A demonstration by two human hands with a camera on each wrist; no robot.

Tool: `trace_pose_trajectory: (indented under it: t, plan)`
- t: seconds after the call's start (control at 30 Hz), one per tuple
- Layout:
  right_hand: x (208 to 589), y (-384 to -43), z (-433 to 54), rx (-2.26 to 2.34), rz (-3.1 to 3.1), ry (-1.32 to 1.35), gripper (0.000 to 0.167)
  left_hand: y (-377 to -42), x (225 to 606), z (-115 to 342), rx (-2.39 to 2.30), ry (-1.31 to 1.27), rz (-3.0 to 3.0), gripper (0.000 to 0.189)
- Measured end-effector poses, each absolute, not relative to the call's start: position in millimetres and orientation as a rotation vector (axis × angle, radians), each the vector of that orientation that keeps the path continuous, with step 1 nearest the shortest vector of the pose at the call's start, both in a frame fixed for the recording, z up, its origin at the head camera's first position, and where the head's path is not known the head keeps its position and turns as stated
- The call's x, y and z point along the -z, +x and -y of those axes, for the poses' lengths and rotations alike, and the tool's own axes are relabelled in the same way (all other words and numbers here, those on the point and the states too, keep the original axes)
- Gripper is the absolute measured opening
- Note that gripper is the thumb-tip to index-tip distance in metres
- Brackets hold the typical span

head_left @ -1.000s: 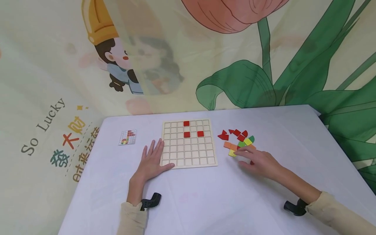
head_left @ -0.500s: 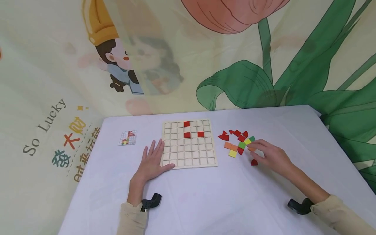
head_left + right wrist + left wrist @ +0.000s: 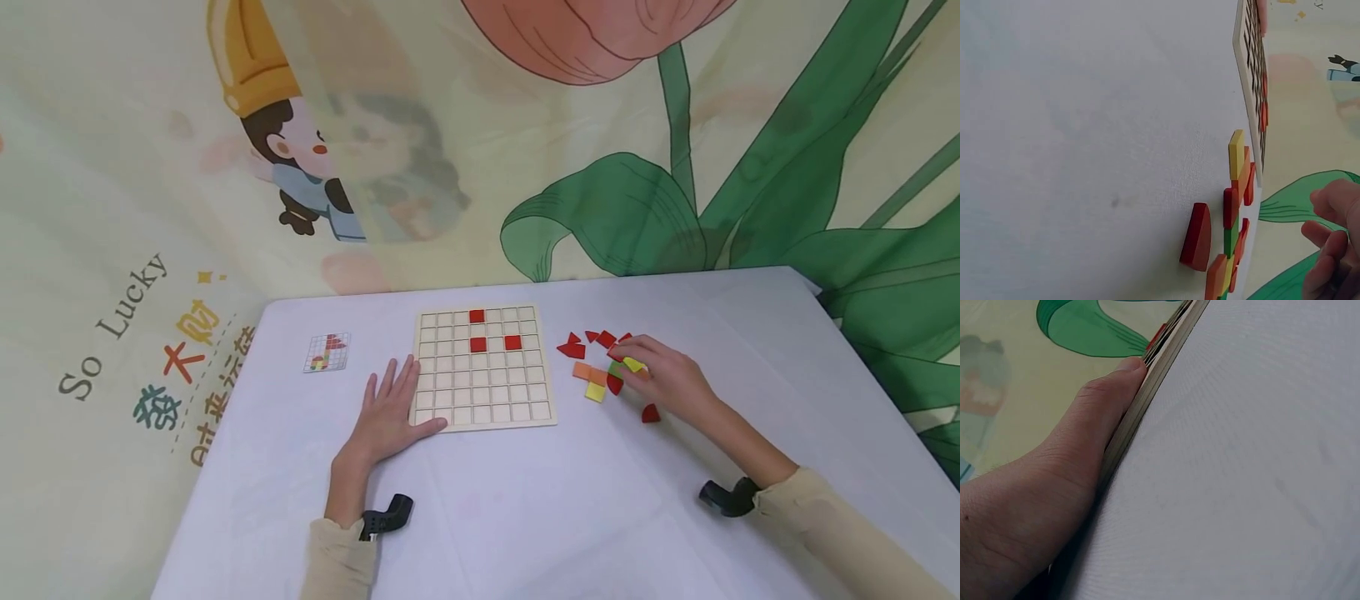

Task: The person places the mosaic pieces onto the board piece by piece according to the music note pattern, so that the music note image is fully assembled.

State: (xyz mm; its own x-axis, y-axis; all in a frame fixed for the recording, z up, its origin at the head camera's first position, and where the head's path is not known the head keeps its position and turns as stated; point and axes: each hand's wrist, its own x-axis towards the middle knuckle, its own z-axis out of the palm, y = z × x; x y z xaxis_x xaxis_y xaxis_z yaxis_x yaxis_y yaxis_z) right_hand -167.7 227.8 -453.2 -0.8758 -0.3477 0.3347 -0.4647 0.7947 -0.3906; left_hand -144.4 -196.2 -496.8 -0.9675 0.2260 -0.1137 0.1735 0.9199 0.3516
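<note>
Left hand (image 3: 386,415): I see it spread, resting at the left edge of the grid board (image 3: 491,387) | Right hand (image 3: 671,379): fingers loosely bent above the coloured pieces (image 3: 597,376), right of the board; I see nothing held | Board: on the white table (image 3: 487,517), three red squares (image 3: 477,344) in its cells | Card (image 3: 326,352): left of the board

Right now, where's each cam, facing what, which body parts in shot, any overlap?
Head: head-worn, facing forward and down at the grid board, loose tiles and pattern card; left hand, right hand and sleeves show.
Left wrist: on that wrist, facing along the grid board's edge toward the backdrop; the thumb and part of the left hand show.
Right wrist: on that wrist, facing across the table at loose tiles, grid board and backdrop; fingers show at right.
Head and right wrist share grid board and loose tiles.
</note>
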Motion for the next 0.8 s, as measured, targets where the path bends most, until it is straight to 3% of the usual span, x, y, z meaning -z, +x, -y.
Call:
trace_pose_trajectory:
  t: [0.27, 0.5, 0.8]
  plan:
    - [455, -206, -214, -0.712, 3.048, 0.429, 0.033, -144, 496, 196, -0.521, 0.304, -2.917, 0.108]
    - [458, -235, -202, -0.528, 3.179, 0.479, 0.029, -145, 494, 195, -0.542, 0.321, -2.932, 0.108]
    - [462, -248, -197, -0.404, 3.211, 0.555, 0.020, -143, 495, 195, -0.552, 0.326, -2.938, 0.108]
